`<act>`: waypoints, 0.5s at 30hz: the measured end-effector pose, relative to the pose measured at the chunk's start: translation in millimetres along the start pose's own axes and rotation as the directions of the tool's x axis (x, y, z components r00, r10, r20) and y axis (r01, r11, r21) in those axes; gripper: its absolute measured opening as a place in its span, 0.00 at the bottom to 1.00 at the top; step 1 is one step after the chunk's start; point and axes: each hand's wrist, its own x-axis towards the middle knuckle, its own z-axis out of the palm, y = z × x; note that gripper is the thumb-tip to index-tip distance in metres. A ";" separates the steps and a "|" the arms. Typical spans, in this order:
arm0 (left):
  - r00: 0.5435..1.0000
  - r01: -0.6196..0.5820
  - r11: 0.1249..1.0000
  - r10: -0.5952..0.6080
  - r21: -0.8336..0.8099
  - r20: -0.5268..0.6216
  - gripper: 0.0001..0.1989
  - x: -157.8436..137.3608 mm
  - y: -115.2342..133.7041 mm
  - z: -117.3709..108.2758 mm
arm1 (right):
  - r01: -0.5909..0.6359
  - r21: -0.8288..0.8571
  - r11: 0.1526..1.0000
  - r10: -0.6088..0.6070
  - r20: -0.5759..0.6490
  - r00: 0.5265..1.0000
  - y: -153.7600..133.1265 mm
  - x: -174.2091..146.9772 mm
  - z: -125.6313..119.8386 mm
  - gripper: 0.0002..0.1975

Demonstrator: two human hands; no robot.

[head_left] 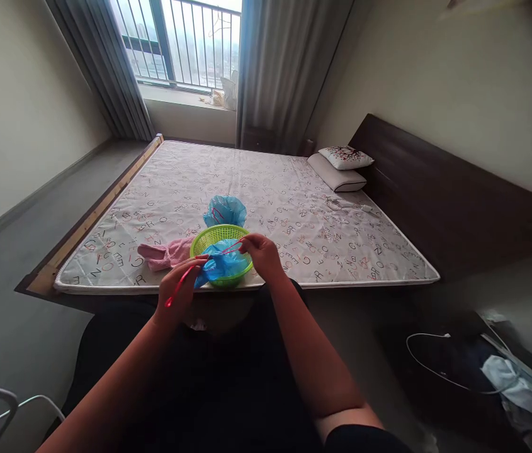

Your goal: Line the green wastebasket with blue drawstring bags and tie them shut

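Note:
A blue plastic bag (225, 264) with red drawstrings is stretched between my two hands, over a green plastic basket (209, 236) at the bed's near edge. My left hand (175, 289) is closed on the bag's gathered edge, and a red drawstring loop hangs down across it. Pinched in the fingers of my right hand (262, 255) is the red drawstring (234, 246) on the other side. A second blue bag (226, 211) stands just behind the basket. To the left lies a pink cloth (166, 253), partly behind my left hand.
The mattress (270, 189) has a letter print and lies in a wooden bed frame (100, 211). Pillows (341, 168) and a cable (341, 204) are near the dark headboard (435, 170). At lower right are a white cable (429, 371) and a crumpled white item (502, 374).

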 end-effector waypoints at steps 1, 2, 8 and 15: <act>0.999 0.053 0.998 -0.053 -0.020 0.001 0.13 -0.1 -0.5 0.0 | 0.000 0.008 1.000 0.000 -0.009 1.000 -1.3 1.6 -4.7 0.12; 0.994 0.108 0.994 -0.108 -0.034 0.007 0.14 0.0 -1.3 -0.3 | -0.005 0.013 1.000 0.005 -0.009 1.000 -2.0 3.0 -8.9 0.12; 0.919 0.339 0.938 -0.347 -0.071 -0.188 0.16 13.0 -19.9 -24.9 | -0.049 -0.001 0.999 0.048 -0.122 0.991 3.3 8.7 -38.1 0.16; 0.787 0.587 0.742 -0.617 -0.324 0.012 0.06 30.5 -59.2 -59.2 | -0.081 -0.087 0.993 0.058 -0.235 0.970 20.7 10.1 -84.2 0.19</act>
